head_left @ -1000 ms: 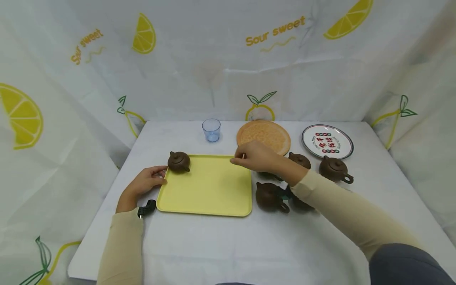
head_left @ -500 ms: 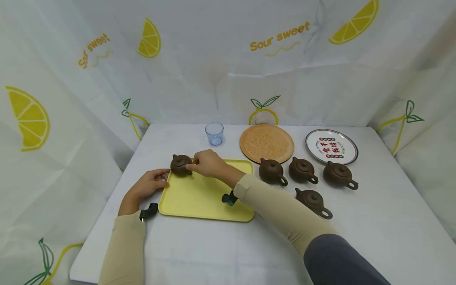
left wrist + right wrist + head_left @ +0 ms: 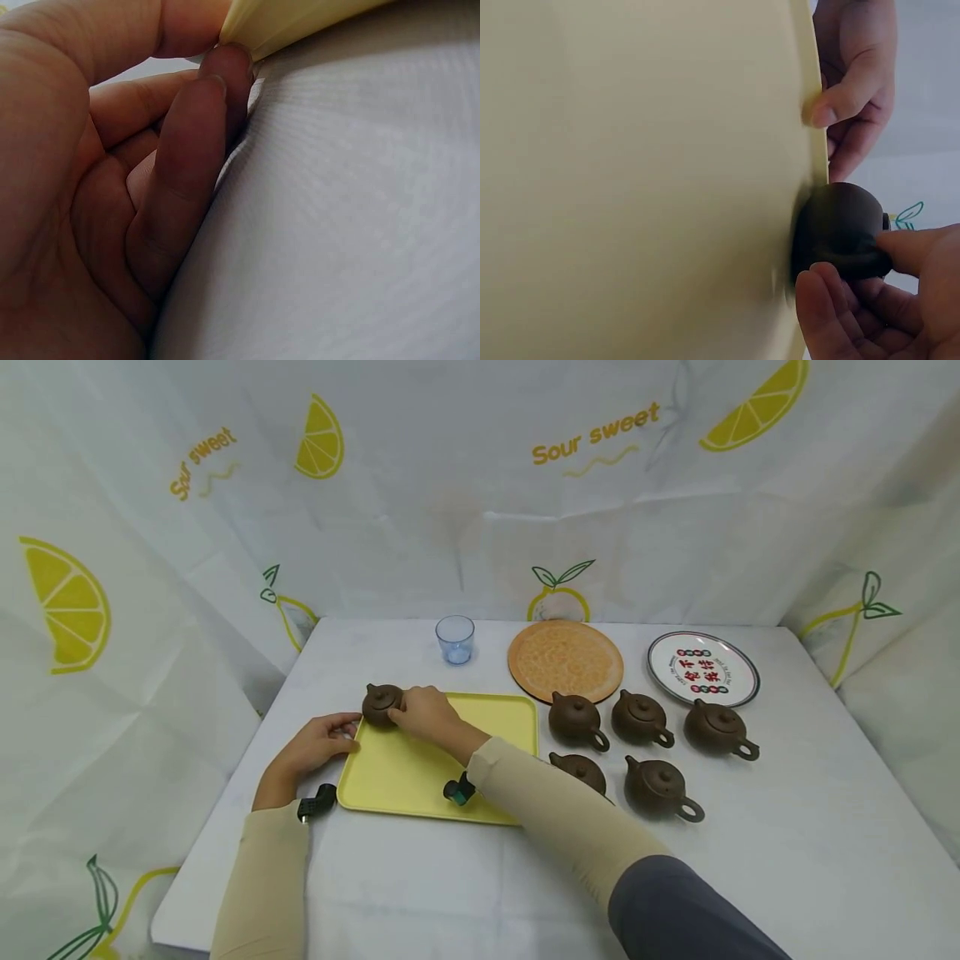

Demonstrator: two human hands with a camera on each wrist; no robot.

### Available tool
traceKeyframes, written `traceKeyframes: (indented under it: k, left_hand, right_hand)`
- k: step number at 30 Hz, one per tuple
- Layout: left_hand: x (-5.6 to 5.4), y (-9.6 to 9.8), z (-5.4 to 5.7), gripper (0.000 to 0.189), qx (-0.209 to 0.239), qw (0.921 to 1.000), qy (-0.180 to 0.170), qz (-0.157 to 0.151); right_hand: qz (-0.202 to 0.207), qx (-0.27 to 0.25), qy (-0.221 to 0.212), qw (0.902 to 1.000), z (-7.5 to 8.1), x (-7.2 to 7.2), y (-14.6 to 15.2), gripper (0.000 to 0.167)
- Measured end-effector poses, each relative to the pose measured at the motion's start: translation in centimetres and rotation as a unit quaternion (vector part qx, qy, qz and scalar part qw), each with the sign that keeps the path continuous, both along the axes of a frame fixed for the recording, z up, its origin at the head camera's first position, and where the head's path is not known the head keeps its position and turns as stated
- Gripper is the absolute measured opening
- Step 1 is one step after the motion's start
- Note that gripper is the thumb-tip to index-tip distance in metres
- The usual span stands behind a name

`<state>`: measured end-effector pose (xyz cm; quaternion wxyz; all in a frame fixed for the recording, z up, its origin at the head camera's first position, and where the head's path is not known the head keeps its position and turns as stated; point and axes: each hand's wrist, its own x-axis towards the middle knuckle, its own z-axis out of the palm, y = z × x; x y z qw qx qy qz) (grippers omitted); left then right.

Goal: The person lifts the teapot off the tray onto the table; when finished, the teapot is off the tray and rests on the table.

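A dark brown teapot (image 3: pixel 379 705) stands at the far left corner of the yellow tray (image 3: pixel 420 777). My right hand (image 3: pixel 430 718) reaches across the tray and pinches its handle; in the right wrist view thumb and fingers (image 3: pixel 817 307) are on either side of that handle. At the tray's left rim my left hand (image 3: pixel 318 745) grips the edge. The left wrist view has the thumb over the rim and fingertips (image 3: pixel 225 67) at its underside. Right of the tray sit several matching teapots (image 3: pixel 575 721), one partly hidden behind my right sleeve.
Behind the tray stands a clear blue glass (image 3: pixel 455 640). A round tan board (image 3: pixel 565 660) and a white plate with red lettering (image 3: pixel 703 667) lie at the back right. A hanging cloth (image 3: pixel 465 485) with lemon prints closes off the table's far side.
My right hand has swung left from the tray's right side to the teapot in the corner and taken its handle. The left hand stays at the rim. The head view has shifted slightly.
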<state>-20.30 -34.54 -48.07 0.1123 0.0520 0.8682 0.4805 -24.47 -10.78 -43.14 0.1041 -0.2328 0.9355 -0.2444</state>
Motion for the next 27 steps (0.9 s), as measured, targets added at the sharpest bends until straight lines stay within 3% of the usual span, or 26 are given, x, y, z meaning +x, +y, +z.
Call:
traceKeyframes:
  k: [7,11,14,17,27]
  left_hand:
    - [-0.1,0.3,0.3,0.058,0.02,0.9998,-0.003,-0.002]
    - [0.3,1.0,1.5,0.056,0.017,0.9998,-0.009,-0.009]
    - [0.3,0.9,1.4,0.056,0.01,0.9999,-0.006,-0.008]
    - [-0.2,0.1,0.1,0.056,0.006,1.0,0.002,-0.004]
    - [0.1,0.2,0.1,0.057,0.006,0.9999,-0.008,0.002]
  right_hand:
    - [0.001,0.007,0.007,1.0,0.2,0.2,0.8,0.046]
    - [0.0,0.001,-0.001,1.0,1.0,0.4,1.9,0.044]
    - [0.004,-0.01,0.005,0.9999,2.0,0.7,3.2,0.04]
    - [0.01,-0.022,0.011,0.9997,3.2,1.0,4.6,0.036]
    - [0.001,-0.041,0.009,0.9991,6.5,2.6,10.7,0.031]
